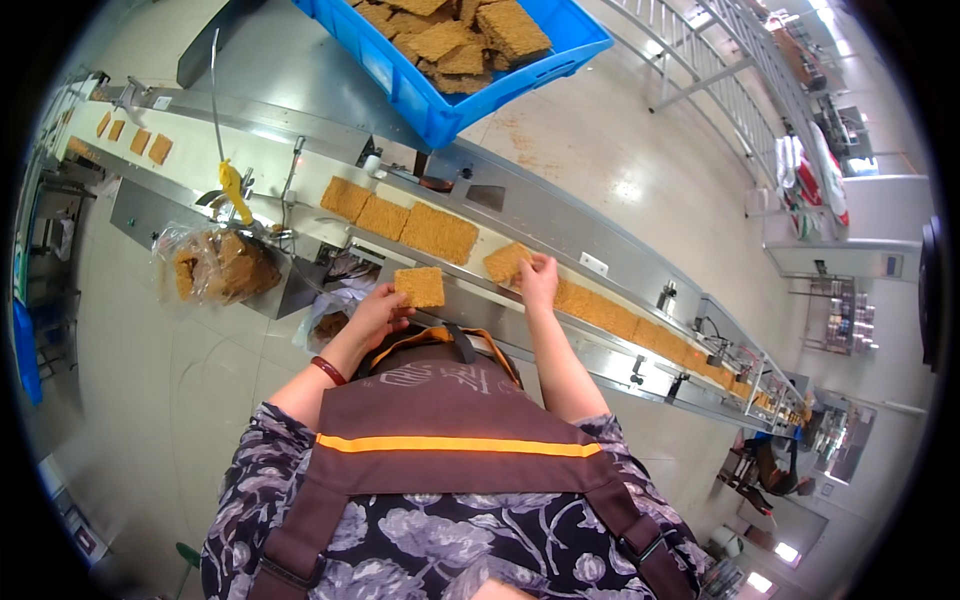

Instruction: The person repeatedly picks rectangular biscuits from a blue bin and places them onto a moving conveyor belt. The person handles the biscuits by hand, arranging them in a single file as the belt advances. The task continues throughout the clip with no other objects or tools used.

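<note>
My left hand (376, 316) is closed on the edge of a square, golden-brown noodle cake (421, 287), held just in front of the apron at the near side of the conveyor belt (390, 187). My right hand (540, 280) pinches the right edge of a second noodle cake (505, 262) over the belt. That cake lies askew to the line. Left of it rests a short row of noodle cakes (438, 234) set edge to edge. To its right a longer row (610, 317) runs along the belt.
A blue crate (440, 115) heaped with noodle cakes stands beyond the belt. At left, a clear plastic bag (225, 268) of brown pieces sits beside a yellow-handled fixture (233, 188). Smaller cakes (140, 141) lie on the far-left belt. Metal railings (700, 75) rise at far right.
</note>
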Motion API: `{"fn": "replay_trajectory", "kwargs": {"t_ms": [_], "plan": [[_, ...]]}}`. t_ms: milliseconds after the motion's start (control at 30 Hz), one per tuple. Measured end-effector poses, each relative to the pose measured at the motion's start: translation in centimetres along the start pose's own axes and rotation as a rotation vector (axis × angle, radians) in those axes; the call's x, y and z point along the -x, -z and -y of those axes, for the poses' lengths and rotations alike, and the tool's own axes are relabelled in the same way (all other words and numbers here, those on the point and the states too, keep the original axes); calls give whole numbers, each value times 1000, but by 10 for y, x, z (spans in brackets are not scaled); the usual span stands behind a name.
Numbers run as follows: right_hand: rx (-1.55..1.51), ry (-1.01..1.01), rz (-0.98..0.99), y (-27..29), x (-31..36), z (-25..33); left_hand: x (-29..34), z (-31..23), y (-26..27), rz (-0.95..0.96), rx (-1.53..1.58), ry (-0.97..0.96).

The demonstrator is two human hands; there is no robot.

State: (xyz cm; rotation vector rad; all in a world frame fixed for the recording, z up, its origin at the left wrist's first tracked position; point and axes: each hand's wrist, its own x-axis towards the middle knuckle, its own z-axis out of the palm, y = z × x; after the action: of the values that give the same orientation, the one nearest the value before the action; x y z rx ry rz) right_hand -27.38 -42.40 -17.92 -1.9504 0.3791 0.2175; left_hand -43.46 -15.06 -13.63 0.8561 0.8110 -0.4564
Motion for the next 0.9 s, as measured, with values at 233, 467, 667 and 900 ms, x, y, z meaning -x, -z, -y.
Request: {"fn": "replay_trajectory", "kwargs": {"t_ms": [233,467,667,900], "plan": [[128,13,44,72,22,-44,-15,4,-31,46,-56,40],[655,303,-140,70,24,-23,-16,9,-50,111,-98,47],[753,206,-221,33,4,5,-13,16,-52,81,-98,54],[281,-35,11,67,-18,0,-8,20,-62,66,-97,71]]}}
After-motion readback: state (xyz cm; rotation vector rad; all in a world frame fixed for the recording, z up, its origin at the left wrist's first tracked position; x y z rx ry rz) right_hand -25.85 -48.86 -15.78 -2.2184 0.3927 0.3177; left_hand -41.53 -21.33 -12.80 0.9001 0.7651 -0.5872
